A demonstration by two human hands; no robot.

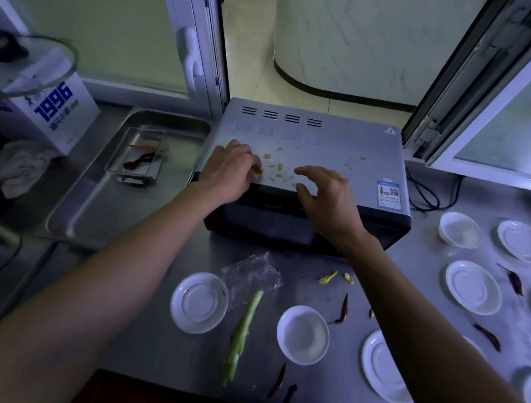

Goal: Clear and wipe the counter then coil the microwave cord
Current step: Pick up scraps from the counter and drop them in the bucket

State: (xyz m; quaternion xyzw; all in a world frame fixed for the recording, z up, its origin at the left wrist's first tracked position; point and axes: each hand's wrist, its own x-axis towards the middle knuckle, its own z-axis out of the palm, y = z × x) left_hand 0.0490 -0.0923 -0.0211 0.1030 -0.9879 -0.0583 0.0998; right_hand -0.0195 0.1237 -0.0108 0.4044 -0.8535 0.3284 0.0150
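A grey microwave (373, 146) stands at the back of the steel counter (182, 353), its top strewn with small yellow food scraps (278, 167). My left hand (228, 173) rests on the top's front left, fingers curled and pinching an orange-red scrap (256, 169). My right hand (325, 193) hovers over the top's front edge with fingers spread and loosely bent, holding nothing. The black microwave cord (423, 198) loops on the counter to the right of the oven. A crumpled white cloth (15, 169) lies at the far left.
Several white saucers (199, 302) and small bowls (303, 334) dot the counter, with dried red chillies (343, 309), a green stalk (243, 330), yellow bits (328, 277) and a clear plastic wrapper (252, 273). A steel tray (98, 213) holding a glass dish (140, 156) sits left. A white box (58, 115) stands behind.
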